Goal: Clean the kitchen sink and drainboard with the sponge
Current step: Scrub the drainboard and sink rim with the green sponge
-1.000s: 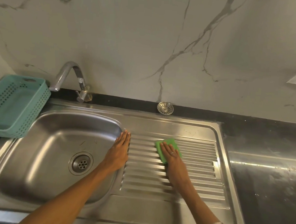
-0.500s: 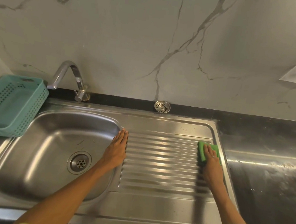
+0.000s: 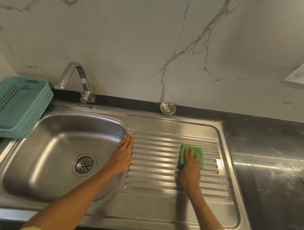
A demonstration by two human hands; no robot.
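drainboard (image 3: 160,173) cleaning appears under way, with right hand (image 3: 190,166) pressing flat, slightly spread fingers on green sponge (image 3: 199,152) near its ribbed right end, left hand (image 3: 123,154) braced flat, fingers together, beside sink (image 3: 55,142), judged not yet wiped

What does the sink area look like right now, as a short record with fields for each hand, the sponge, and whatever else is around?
left hand: flat, fingers straight, resting on the strip between basin and drainboard
right hand: fingers straight, pressing the sponge down
sponge: green, on the ridged drainboard, right part
sink basin: left of the drainboard, drain at its bottom
tap: behind the basin, spout over it
basket: teal, perforated, left of the sink
loose strainer: on the black ledge by the wall
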